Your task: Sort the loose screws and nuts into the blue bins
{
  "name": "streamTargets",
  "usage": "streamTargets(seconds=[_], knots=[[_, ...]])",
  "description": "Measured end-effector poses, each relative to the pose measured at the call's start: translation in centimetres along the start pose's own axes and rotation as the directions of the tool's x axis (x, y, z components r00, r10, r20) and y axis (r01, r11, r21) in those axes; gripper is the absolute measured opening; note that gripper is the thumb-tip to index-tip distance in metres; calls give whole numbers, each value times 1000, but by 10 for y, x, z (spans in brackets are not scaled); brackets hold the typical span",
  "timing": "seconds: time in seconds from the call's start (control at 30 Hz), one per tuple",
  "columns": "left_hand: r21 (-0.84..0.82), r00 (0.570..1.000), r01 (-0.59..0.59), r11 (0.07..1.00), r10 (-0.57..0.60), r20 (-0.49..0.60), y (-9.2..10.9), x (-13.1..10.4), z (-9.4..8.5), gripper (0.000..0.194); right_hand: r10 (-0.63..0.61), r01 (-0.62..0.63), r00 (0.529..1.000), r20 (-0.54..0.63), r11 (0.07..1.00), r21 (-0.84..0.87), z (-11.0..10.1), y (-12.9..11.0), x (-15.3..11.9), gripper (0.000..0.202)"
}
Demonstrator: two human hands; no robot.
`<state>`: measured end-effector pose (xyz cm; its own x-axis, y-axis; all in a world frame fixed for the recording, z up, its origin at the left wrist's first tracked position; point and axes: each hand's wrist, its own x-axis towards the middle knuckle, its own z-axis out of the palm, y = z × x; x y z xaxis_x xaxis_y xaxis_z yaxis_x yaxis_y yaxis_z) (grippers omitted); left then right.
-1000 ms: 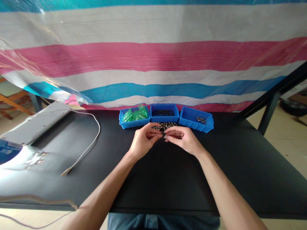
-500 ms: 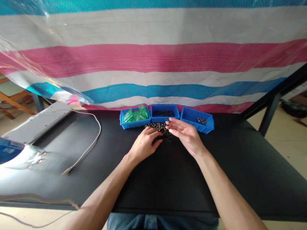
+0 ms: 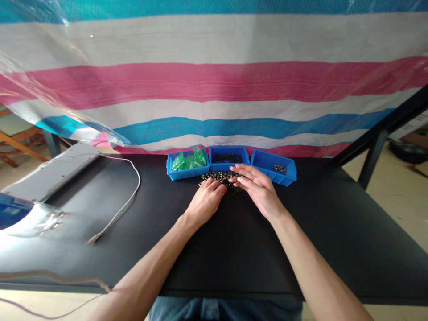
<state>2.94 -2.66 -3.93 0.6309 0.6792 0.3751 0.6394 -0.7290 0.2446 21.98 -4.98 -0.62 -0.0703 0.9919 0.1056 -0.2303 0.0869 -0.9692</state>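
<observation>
A loose pile of small dark metal pieces (image 3: pixel 223 175) lies on the black table in front of three blue bins. My left hand (image 3: pixel 207 198) is at the pile's near left side, fingers drawn together and closed; whatever they pinch is too small to make out. Over the pile's right side is my right hand (image 3: pixel 259 187), its fingers apart and pointing left, with nothing visible held. The left bin (image 3: pixel 189 174) holds green plastic pieces (image 3: pixel 190 160), the middle bin (image 3: pixel 230 166) dark screw-like pieces, and the right bin (image 3: pixel 284 178) a few shiny metal parts (image 3: pixel 279 169).
A white cable (image 3: pixel 133 196) curves over the table's left part, near a grey panel (image 3: pixel 63 171). A blue-and-clear object (image 3: pixel 20 214) is at the left edge. A striped sheet (image 3: pixel 207 80) hangs behind the bins, and a black frame bar (image 3: pixel 377 131) stands at the right.
My left hand's fingers have drawn together from a more open, curled pose, with the thumb now against them. My right hand has shifted slightly left over the pile.
</observation>
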Motion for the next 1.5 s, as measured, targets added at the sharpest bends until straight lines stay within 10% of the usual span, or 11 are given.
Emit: streamTargets(seconds=[0.4, 0.63, 0.8, 1.33, 1.5], knots=[[-238, 987, 12, 971, -49, -152, -2, -1, -13, 14, -26, 20, 997, -77, 997, -72, -12, 1, 4, 27], [-679, 892, 88, 728, -361, -271, -5, 0, -19, 14, -31, 40, 999, 37, 962, -271, -16, 4, 3, 28], [-753, 900, 87, 653, -376, -221, -4, -1, -18, 20, 28, 11, 989, 142, 964, -267, -7, 7, 0, 34], [-553, 968, 11, 833, -147, -202, -3, -8, -17, 22, 118, -81, 979, 164, 973, -217, -2, 5, -1, 33], [-148, 995, 41, 988, -53, -79, -4, -9, -28, 27, 27, -10, 997, 66, 967, -253, -5, 4, 1, 28]])
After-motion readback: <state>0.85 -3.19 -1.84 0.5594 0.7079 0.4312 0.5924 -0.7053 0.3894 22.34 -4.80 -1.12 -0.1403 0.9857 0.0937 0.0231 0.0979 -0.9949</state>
